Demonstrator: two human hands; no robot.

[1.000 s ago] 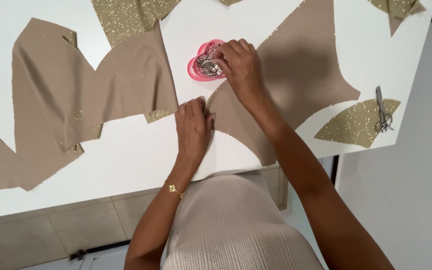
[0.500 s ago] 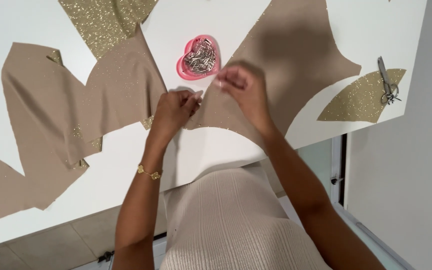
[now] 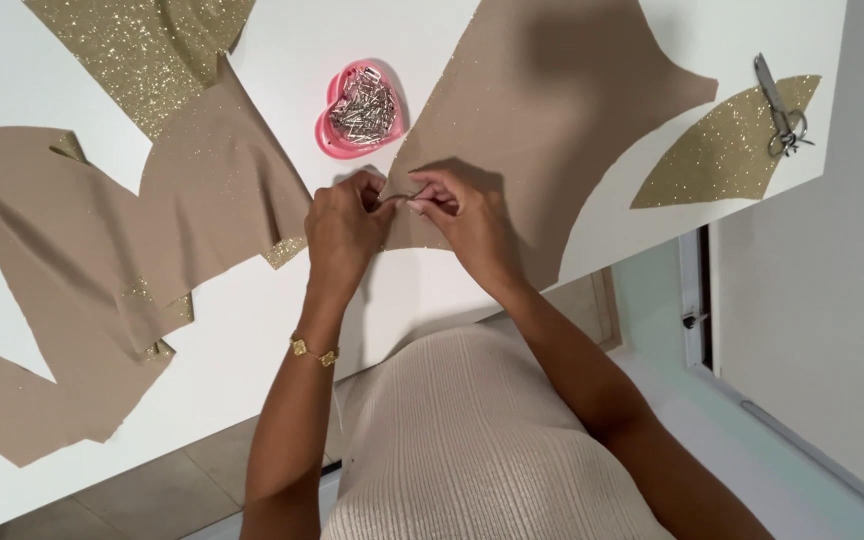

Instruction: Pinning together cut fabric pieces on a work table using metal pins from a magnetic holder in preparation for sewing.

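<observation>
My left hand (image 3: 344,228) and my right hand (image 3: 462,215) meet fingertip to fingertip over the near corner of a beige fabric piece (image 3: 552,110) on the white table (image 3: 252,330). Between the fingers is a thin metal pin, pinched by both hands at the fabric's edge. Just beyond them sits a pink heart-shaped dish (image 3: 359,108) full of silver pins. A gold bracelet is on my left wrist.
Another large beige fabric piece (image 3: 102,250) lies to the left, with gold glitter fabric (image 3: 142,50) above it. A leaf-shaped glitter piece (image 3: 722,150) and small scissors (image 3: 780,105) lie at the right edge of the table. Floor shows beyond the table's right side.
My right hand left the pin dish and came down to the fabric corner. My left hand lifted from flat on the table to meet it; both now pinch a pin.
</observation>
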